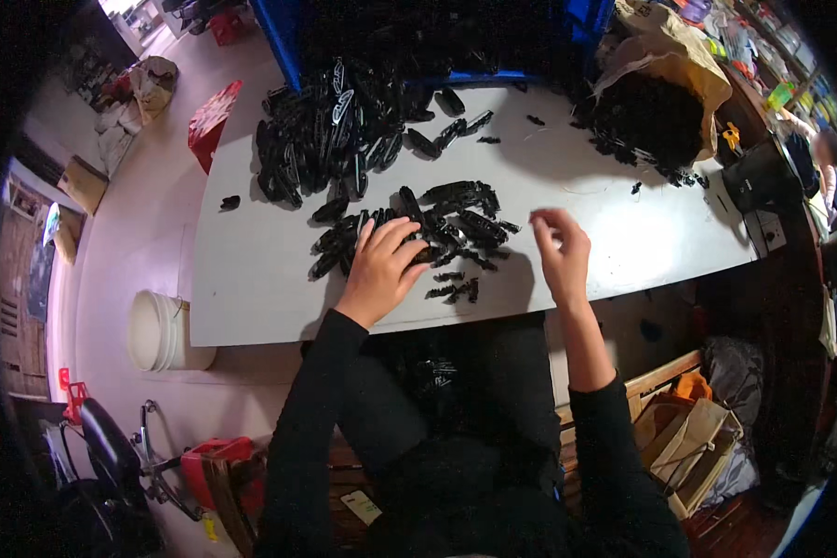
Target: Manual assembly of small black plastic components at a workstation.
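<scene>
Lying on a white surface (251,307): one near pile of black toothed pieces (479,223). Left hand (381,265): fingers parted and bent, over the pile's left part; any grip cannot be told. Right hand (563,251): half curled, just right of the pile; whether it holds anything cannot be told. Larger black heap (307,139): beyond the pile, leftward. Open tan sack (713,88), black pieces inside: beyond the pile, far right. White bucket (149,330): well left of the pile.

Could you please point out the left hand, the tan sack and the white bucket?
Left hand (379,275): head view, back of the hand.
Tan sack (670,46): head view, its upper wall.
White bucket (177,338): head view, its outer side near the rim.
</scene>
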`<state>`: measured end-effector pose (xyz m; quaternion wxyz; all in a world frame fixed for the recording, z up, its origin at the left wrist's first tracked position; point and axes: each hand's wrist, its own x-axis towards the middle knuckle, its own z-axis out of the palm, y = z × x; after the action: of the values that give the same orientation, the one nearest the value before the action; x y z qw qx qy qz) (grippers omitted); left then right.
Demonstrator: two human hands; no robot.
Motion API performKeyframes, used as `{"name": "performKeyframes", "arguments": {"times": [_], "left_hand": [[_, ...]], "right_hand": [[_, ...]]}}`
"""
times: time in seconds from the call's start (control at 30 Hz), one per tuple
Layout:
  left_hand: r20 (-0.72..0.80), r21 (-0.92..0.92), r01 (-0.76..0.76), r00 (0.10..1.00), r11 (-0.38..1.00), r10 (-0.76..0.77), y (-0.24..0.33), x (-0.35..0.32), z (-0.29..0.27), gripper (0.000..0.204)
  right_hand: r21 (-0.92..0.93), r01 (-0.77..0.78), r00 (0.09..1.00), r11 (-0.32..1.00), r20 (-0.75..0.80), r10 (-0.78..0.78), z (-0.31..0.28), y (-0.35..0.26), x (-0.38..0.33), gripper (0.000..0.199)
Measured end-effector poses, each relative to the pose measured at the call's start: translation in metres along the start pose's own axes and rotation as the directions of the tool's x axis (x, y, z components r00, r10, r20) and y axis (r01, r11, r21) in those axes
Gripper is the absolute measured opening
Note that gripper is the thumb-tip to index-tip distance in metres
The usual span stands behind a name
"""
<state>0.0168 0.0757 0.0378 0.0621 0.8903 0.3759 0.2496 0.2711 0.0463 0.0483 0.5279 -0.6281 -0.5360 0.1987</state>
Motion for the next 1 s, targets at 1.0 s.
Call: {"name": "performKeyframes", "arguments": {"times": [1.0], "left_hand": [[0.378,-0.925,0.347,0.786,-0.157,-0.488,0.099,-0.038,-0.006,0.031]], "right_hand": [[0.540,-0.641,0.739,0.545,0.626,0.249,0.008,-0.032,-0.084,0.010]]}}
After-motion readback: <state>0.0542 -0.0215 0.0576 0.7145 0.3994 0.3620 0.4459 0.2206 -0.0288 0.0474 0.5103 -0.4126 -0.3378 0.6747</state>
